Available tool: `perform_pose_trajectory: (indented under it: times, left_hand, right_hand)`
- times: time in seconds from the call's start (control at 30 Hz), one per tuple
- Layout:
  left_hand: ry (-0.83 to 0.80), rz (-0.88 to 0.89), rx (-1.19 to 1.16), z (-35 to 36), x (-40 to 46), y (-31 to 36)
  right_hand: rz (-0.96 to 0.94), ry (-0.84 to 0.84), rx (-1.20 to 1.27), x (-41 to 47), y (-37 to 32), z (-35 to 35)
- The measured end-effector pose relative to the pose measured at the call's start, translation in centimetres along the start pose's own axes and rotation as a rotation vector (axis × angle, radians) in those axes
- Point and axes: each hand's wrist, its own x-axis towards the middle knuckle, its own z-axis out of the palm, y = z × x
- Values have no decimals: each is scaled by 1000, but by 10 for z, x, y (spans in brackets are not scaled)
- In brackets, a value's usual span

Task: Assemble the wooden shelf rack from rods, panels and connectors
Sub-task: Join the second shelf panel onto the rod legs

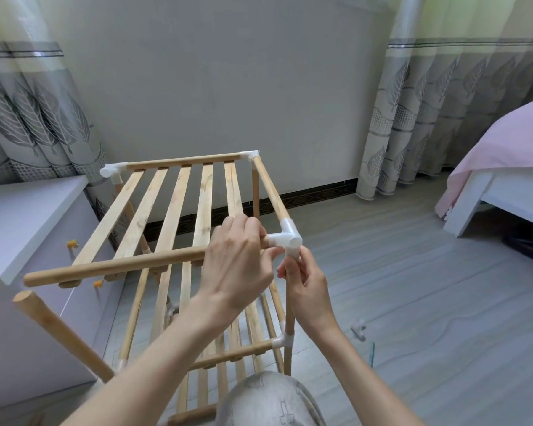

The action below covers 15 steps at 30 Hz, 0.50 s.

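Fingers (pixel 260 232) of both hands curled around rod (pixel 114 265) and upright (pixel 289 299)

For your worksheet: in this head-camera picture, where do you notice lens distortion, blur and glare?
Head view: wide-angle bending bows the curtains and wall edges at the sides; the loose rod at lower left looks slightly soft; the light is soft and even, with mild sheen on the floor; both hands and the connector are sharp.

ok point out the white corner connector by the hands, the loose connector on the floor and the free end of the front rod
white corner connector (pixel 285 238), head view, on its front elbow
loose connector (pixel 358 329), head view, on its middle, on the floor at right
front rod (pixel 31 278), head view, on its free left end
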Motion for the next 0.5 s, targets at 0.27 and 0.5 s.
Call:
perform_pose_trajectory:
  times: [0.27,0.5]
  left_hand:
    - [-132,103,-91,-21,-2,-16]
    - [-215,135,-16,-41,-8,-59]
  right_hand:
    - [24,-186,60,4,-14,-17]
    - [337,-177,266,49,-43,-26]
